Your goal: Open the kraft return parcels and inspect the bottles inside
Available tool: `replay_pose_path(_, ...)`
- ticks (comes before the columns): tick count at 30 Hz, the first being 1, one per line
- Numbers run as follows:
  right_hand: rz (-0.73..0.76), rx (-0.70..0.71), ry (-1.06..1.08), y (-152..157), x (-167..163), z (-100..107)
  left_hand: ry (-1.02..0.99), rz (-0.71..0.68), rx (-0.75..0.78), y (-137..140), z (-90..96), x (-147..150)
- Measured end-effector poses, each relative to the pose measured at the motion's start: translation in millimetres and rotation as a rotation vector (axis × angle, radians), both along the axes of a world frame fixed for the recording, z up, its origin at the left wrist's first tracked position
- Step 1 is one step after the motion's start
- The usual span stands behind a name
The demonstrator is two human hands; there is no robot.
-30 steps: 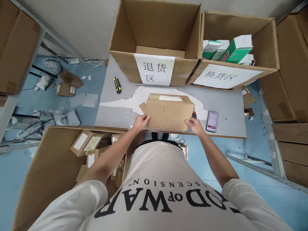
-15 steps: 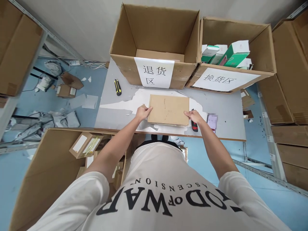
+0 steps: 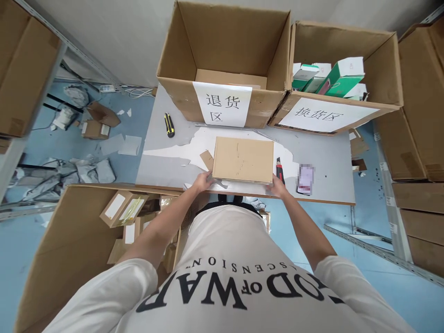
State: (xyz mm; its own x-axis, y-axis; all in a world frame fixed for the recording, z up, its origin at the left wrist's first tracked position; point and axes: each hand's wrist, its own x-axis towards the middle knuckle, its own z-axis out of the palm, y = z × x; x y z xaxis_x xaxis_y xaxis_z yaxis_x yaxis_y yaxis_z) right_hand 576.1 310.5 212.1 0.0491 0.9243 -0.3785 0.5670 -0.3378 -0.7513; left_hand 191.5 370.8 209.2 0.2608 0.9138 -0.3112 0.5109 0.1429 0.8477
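Observation:
A flat brown cardboard box (image 3: 243, 159) lies in front of me, its worn top face up. My left hand (image 3: 203, 181) grips it at the near left corner, fingers partly hidden by the box. At the near right corner, my right hand (image 3: 277, 187) holds the other side. A small cardboard flap (image 3: 207, 160) sticks out beyond the box's left side. Just right of the box lies a red and black box cutter (image 3: 280, 171), close to my right hand. Torn white paper (image 3: 194, 150) is spread beneath the box.
Two large open cartons with Chinese labels stand at the back: the left carton (image 3: 263, 108) and the right carton (image 3: 381, 102), which holds green-and-white boxes (image 3: 347, 76). A yellow-black cutter (image 3: 169, 125) and a phone (image 3: 305, 179) lie on the table (image 3: 329, 157). A big carton (image 3: 52, 249) stands lower left.
Both hands have slid from the box's sides toward its near corners. The small flap now shows at the left, and the red cutter is more fully visible.

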Motion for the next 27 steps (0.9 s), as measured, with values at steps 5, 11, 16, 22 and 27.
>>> replay_pose_path(5,-0.071,-0.027,0.034,-9,-23,-13,0.061,0.028,0.01,-18,-11.3,13)
replay_pose_path(11,0.015,0.053,0.14,-6,-10,17,0.124,0.016,0.124,-16,30.0,12)
replay_pose_path(16,-0.015,0.173,-0.06,16,-3,61,0.314,0.123,0.271,-2,70.7,24)
replay_pose_path(22,0.0,0.143,-0.186,44,-9,85,0.458,0.175,0.237,20,90.3,42)
replay_pose_path(27,-0.026,0.078,-0.133,54,-5,82,0.463,0.199,0.116,23,97.5,48)
